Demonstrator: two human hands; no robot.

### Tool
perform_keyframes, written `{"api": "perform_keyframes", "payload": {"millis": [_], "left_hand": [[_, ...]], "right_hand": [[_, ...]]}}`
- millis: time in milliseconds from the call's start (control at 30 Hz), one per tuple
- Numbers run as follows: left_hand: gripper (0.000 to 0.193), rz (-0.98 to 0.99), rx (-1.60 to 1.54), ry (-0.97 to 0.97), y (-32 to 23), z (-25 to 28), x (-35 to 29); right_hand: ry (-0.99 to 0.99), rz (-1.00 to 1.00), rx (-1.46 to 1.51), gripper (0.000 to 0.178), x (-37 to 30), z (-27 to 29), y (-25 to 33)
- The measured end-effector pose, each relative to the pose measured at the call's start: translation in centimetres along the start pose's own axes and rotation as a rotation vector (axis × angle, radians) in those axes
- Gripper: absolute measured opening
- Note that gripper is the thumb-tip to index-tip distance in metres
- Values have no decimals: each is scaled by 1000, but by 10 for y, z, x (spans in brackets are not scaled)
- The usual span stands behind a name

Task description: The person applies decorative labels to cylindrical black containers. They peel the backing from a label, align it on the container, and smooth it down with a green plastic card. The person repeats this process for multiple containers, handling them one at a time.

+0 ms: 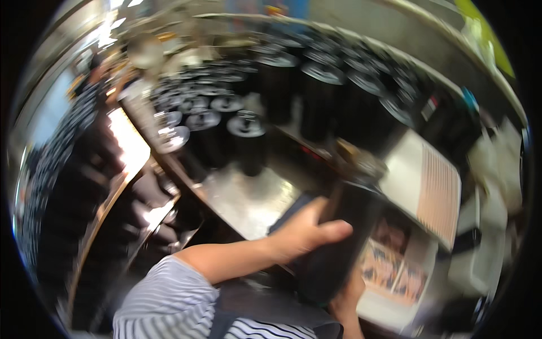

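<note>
A large black cylinder (pixel 353 231), like a bottle or canister, is tilted in front of me, its far end pointing away. My left hand (pixel 316 231) is closed around its left side, with the thumb lying across the top. Lower down, my right hand (pixel 347 294) is wrapped at the near right side of it; most of those fingers are hidden behind it. Something dark blue, perhaps cloth (pixel 291 213), shows beside my left hand. Motion blurs the picture. Beyond the held one stand several similar black cylinders with silvery round tops (pixel 247 125).
A shiny metal work surface (pixel 248 195) lies ahead. To the right are a white box with a pinkish striped sheet (pixel 440 186) and a white tray (pixel 389 316) with printed labels. Taller black cylinders (pixel 322 73) stand at the back; dark shelving (pixel 107 243) is at left.
</note>
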State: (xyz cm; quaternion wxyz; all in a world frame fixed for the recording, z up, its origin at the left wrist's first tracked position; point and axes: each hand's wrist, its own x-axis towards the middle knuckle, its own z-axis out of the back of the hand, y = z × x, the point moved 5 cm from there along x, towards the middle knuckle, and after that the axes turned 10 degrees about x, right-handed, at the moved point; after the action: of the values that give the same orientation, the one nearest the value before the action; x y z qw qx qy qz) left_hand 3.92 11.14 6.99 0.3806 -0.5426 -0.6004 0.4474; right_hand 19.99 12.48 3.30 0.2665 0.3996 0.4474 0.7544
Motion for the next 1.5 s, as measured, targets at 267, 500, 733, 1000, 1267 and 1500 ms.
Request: {"api": "perform_keyframes", "payload": {"millis": [267, 500, 733, 1000, 1267, 1500], "left_hand": [[60, 186, 247, -84, 15, 65, 56], [58, 117, 335, 8, 36, 100, 60], [47, 41, 625, -261, 10, 108, 44], [38, -85, 777, -388, 4, 129, 25], [40, -647, 1227, -10, -44, 51, 30], [64, -442, 1290, 145, -24, 34, 24]], "right_hand": [[-87, -16, -296, 23, 0, 38, -14], [-495, -557, -676, 26, -66, 174, -60], [-489, -947, -1072, 48, -73, 286, -131], [-480, -829, -1077, 26, -60, 295, -138], [-615, -299, -594, 12, 6, 216, -36], [-476, -333, -568, 6, 41, 182, 18]]}}
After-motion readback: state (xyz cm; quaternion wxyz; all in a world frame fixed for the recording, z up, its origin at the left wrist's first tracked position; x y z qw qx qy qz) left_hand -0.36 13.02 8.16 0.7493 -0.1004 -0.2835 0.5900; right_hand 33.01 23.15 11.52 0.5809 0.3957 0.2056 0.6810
